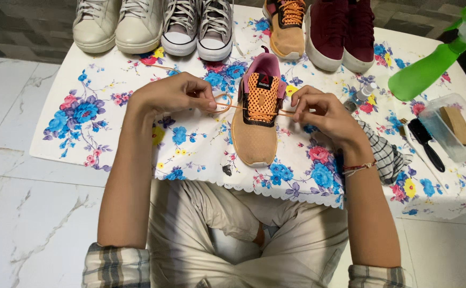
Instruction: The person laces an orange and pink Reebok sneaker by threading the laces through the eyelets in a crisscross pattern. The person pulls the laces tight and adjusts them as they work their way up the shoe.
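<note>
Floor's all glossy white marble tile [25, 213] with grey veining, running from about 7 o'clock up to 10. A low table under a white floral tablecloth [110, 128] with blue and pink flowers and a scalloped edge fills the middle. Up at 11 o'clock there's a darker grey stone wall base [25, 32], lighting soft and even.

Home floor: marble tiles [25, 213], floral cloth [201, 154], shoes [118, 24].

Head cam; looks down, close over table [57, 114]
</note>
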